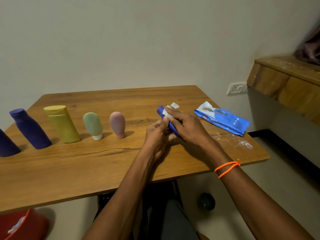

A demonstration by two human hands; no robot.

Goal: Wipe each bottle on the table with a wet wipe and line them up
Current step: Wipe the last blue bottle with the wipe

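Observation:
My left hand (pixel 156 134) grips the lower end of a slim blue bottle (pixel 160 112) held above the wooden table (pixel 103 163). My right hand (pixel 185 125) presses a white wet wipe (pixel 170 108) around the bottle's upper part. A row of bottles stands to the left: a pink one (pixel 117 124), a green one with a white cap (pixel 93 125), a yellow one (pixel 62 124), a dark blue one (pixel 29 129) and another dark blue one (pixel 7 144) cut off by the frame's edge.
A blue wet wipe pack (pixel 223 120) lies at the table's right side, with white powder (pixel 242 143) near the right edge. A red bin (pixel 22 224) sits on the floor at lower left. A wooden shelf (pixel 285 80) juts out on the right.

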